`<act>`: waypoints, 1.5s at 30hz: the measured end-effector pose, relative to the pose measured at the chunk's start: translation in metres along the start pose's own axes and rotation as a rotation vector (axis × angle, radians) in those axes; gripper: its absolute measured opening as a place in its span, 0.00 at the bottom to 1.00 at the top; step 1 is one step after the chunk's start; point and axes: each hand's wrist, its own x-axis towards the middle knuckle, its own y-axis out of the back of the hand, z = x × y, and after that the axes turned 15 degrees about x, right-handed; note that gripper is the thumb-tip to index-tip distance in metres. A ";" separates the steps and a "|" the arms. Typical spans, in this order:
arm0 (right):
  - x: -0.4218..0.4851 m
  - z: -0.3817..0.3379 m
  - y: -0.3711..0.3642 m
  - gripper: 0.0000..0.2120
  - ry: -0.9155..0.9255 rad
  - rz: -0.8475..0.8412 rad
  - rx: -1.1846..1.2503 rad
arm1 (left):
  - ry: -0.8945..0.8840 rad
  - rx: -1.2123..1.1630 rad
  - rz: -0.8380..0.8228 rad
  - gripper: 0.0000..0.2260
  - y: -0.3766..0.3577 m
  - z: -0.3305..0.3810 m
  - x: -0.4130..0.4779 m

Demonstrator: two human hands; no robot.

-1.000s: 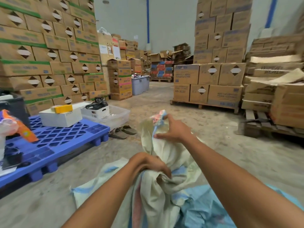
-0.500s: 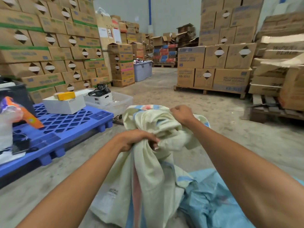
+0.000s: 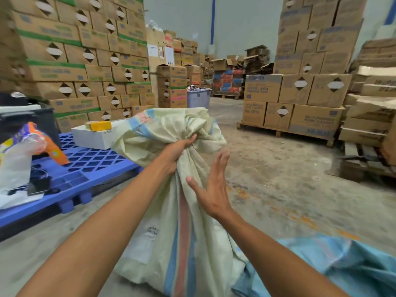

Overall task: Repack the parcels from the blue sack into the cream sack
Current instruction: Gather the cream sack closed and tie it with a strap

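Note:
The cream sack (image 3: 171, 243), woven with blue and red stripes, stands on the concrete floor in front of me, its neck bunched together. My left hand (image 3: 176, 152) is shut on that gathered neck, and the loose top of the sack flops above my fist. My right hand (image 3: 211, 189) hovers just right of the sack with fingers spread, holding nothing. The blue sack (image 3: 334, 266) lies crumpled on the floor at the lower right, partly behind my right forearm. No parcels show; the sacks hide their contents.
A blue plastic pallet (image 3: 85, 168) at the left carries a white box (image 3: 92, 136) with a yellow item on top, a black crate and plastic bags. Stacked cartons (image 3: 70, 67) line the left; more cartons on a wooden pallet (image 3: 300, 103) stand right. A grey bin (image 3: 198, 97) sits farther back.
My left hand has lifted the bunched neck of the cream sack higher. My right hand has let go of the sack's top and drawn back, now open beside it.

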 end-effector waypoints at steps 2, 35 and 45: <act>-0.006 -0.002 -0.013 0.62 -0.081 -0.070 -0.007 | -0.056 0.068 0.049 0.28 0.002 0.007 0.002; 0.123 -0.125 0.006 0.10 -0.195 0.225 0.628 | -0.351 0.861 0.364 0.45 -0.036 -0.012 -0.021; 0.165 -0.188 0.050 0.09 -0.114 0.328 0.688 | -0.415 0.468 0.376 0.13 -0.056 0.062 -0.030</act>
